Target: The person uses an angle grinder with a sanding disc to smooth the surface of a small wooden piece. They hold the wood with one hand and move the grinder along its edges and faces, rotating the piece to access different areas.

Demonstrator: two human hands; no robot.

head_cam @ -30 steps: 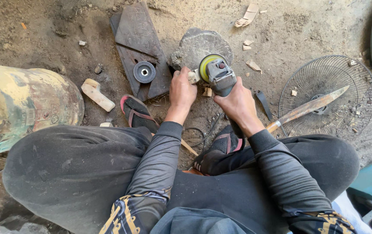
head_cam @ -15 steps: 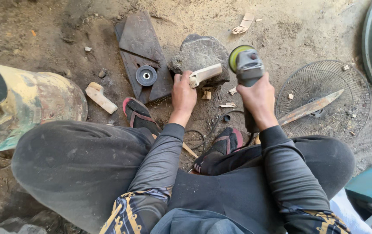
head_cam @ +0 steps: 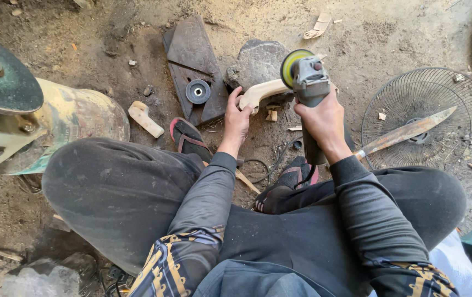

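Note:
My left hand (head_cam: 237, 118) grips one end of a pale curved wooden piece (head_cam: 263, 91), held out over a grey stone (head_cam: 256, 61) on the dirt floor. My right hand (head_cam: 324, 120) is closed around the body of a grey angle grinder (head_cam: 308, 82). Its yellow-green disc (head_cam: 291, 67) meets the far end of the wooden piece. The grinder's black cable runs down past my right foot. I sit low with both knees spread, my sandalled feet below the hands.
A dark wooden board (head_cam: 192, 66) with a round black disc (head_cam: 198, 91) lies left of the stone. Another pale wood offcut (head_cam: 145, 118) lies further left. A long knife blade (head_cam: 403, 133) rests on a wire fan guard (head_cam: 425, 118). A worn green machine (head_cam: 24, 121) stands at left.
The grinder has lifted off the stone and turned so its disc meets the wooden piece. My left hand has raised the wooden piece and turned it sideways toward the disc.

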